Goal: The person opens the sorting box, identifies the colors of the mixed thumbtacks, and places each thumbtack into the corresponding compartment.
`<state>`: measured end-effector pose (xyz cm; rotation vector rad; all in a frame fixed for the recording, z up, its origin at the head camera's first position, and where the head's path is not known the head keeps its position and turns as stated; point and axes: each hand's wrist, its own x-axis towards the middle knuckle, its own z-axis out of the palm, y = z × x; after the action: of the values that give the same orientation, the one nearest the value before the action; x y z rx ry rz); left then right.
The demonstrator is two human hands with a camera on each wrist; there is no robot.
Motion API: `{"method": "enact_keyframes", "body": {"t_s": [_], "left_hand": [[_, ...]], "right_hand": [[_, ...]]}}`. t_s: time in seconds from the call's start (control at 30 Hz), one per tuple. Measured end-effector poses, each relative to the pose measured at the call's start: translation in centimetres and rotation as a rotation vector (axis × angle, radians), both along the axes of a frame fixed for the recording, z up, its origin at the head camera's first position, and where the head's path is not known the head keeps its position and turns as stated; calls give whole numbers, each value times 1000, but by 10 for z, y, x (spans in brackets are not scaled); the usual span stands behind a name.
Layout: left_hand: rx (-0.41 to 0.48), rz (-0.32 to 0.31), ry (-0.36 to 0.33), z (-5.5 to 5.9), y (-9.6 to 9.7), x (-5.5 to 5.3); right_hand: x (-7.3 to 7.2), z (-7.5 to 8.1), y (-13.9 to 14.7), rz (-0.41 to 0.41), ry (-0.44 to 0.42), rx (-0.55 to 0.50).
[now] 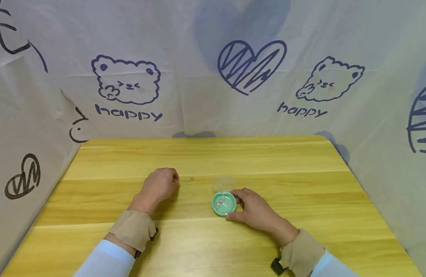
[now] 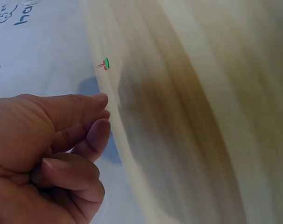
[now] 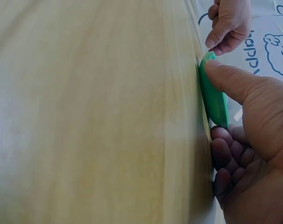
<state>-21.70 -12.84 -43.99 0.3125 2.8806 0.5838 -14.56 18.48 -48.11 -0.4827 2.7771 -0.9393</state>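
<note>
A round green pill case point(image 1: 229, 212) with inner dividers lies on the table, its clear lid point(image 1: 224, 183) folded open behind it. Two small pinkish pieces point(image 1: 219, 202) sit in its left compartment. My right hand point(image 1: 256, 211) grips the case from the right, thumb at the near rim and fingers at the far side. To the left, my left hand point(image 1: 162, 184) hovers low with loosely curled fingers; nothing shows between them in the left wrist view. Just right of it lie a small green tack point(image 1: 189, 183) and a reddish-orange one point(image 1: 192, 179), their pins visible in the left wrist view.
A yellow wooden table point(image 1: 268, 154) carries everything. White cloth point(image 1: 199, 100) printed with hearts, bears and the word "happy" hangs behind and at both sides. Each wrist wears a beige wrap point(image 1: 135, 229) with a black device.
</note>
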Motion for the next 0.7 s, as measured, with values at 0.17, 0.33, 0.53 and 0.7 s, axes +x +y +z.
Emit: {"method": "enact_keyframes", "body": {"t_s": [0.17, 0.33, 0.53, 0.7], "left_hand": [[-10, -36, 0, -6, 4, -3], [-38, -80, 6, -8, 12, -6], [-52, -100, 18, -7, 21, -8], [-70, -98, 30, -9, 26, -10]], "right_hand": [[0, 0, 0, -3, 4, 3], [0, 0, 1, -1, 8, -1], [1, 0, 0, -2, 10, -4], [1, -1, 1, 3, 19, -6]]}}
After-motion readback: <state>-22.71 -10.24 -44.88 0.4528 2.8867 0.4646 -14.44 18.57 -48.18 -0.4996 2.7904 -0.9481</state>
